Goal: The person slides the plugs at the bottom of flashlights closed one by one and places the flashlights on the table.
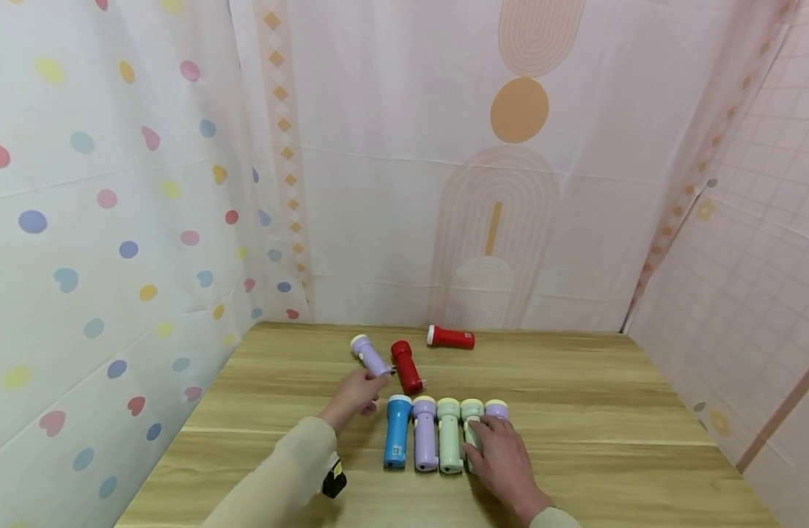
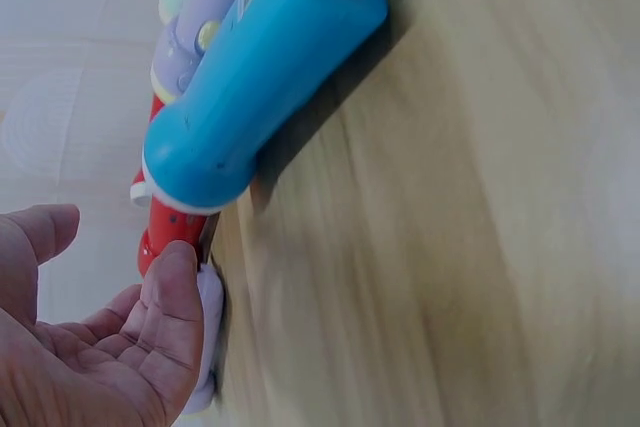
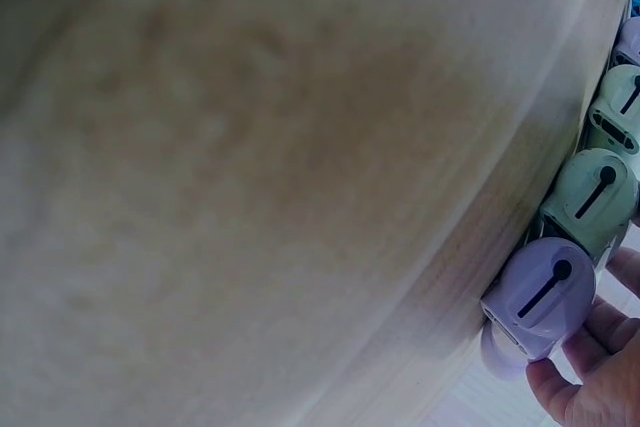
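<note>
My left hand [image 1: 356, 396] reaches toward a purple flashlight [image 1: 372, 356] lying at an angle. In the left wrist view the thumb stands apart from the fingers, and the fingertips are close to that flashlight; contact is unclear. A dark red flashlight [image 1: 407, 368] lies just right of it. My right hand [image 1: 506, 458] rests over the right end of a row, its fingers touching a green flashlight [image 1: 471, 408] and the end purple flashlight [image 3: 540, 292]. Further left in the row are another green flashlight [image 1: 449, 436], a purple one [image 1: 425, 436] and a blue one [image 1: 397, 433].
A red flashlight [image 1: 452, 337] with a white rim lies on its side near the back edge of the wooden table [image 1: 595, 411]. Patterned curtains [image 1: 378, 220] hang behind and on both sides. A black device [image 1: 334, 480] sits at the left wrist.
</note>
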`<state>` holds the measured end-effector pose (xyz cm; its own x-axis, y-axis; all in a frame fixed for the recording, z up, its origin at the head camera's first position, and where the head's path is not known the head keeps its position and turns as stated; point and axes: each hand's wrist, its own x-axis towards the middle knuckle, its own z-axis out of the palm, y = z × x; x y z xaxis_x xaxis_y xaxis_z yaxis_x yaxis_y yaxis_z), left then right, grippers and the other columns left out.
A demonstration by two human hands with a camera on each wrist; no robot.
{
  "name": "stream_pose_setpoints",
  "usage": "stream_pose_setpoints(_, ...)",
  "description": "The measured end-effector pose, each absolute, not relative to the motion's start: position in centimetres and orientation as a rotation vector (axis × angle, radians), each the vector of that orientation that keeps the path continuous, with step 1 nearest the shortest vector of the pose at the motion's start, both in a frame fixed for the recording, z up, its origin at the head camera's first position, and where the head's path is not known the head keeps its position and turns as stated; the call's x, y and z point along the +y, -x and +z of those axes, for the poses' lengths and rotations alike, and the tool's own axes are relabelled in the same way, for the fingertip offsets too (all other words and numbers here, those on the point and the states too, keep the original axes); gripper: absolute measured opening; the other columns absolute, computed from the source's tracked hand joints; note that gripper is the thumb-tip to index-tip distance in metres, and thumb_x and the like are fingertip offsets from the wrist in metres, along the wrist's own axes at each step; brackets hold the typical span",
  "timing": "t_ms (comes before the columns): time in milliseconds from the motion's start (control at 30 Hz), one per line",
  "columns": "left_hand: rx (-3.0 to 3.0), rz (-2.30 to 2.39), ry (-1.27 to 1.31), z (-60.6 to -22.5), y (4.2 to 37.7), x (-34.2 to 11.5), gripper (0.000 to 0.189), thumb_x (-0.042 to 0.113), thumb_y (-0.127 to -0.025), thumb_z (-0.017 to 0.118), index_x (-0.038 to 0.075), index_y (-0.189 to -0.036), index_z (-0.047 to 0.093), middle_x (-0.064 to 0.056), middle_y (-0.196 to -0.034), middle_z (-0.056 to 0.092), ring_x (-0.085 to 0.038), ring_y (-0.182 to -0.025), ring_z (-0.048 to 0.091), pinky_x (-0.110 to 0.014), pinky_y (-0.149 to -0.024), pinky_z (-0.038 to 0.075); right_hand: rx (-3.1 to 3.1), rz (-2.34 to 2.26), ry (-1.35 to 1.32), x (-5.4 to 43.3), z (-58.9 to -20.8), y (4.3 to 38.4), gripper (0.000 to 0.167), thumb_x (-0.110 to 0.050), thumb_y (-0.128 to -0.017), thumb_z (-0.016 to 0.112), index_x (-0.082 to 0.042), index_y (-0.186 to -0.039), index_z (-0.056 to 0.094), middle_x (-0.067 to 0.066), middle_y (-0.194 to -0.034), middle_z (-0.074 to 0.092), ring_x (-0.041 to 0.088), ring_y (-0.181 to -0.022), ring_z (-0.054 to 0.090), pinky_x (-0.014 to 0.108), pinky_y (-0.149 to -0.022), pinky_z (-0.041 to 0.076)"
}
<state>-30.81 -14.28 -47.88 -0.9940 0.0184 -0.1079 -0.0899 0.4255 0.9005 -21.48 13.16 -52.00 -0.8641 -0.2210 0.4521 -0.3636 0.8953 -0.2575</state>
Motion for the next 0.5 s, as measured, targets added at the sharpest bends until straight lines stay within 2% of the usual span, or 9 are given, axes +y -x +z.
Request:
stream_pose_setpoints(233,2.623,1.569,0.103,-47.5,32.0,-15.2,0.033,0.029,-0.098,0.062,-0.004,-0.1,0.061,-0.003,-0.068,0.048,-0.017,-0.058,0.056,-0.03,-0.055,0.053,-2.649,0.472,-0.425,13.1,-52.0,21.6,0.035,-0.025,-0.085,0.077,-0.004,-0.112,0.071,0.015,-0.112,0.065,0.032,-0.106,0.059,0.049,-0.087,0.05)
stream_pose_setpoints(500,2.701,1.503,0.126,-47.1,33.3,-16.0,0.032,0.03,-0.096,0.062,-0.001,-0.094,0.059,-0.005,-0.068,0.051,-0.017,-0.054,0.057,-0.029,-0.053,0.053,-2.683,0.492,-0.427,13.1,-51.6,21.4,0.034,-0.025,-0.086,0.077,-0.004,-0.112,0.071,0.016,-0.114,0.064,0.033,-0.109,0.058,0.05,-0.088,0.049)
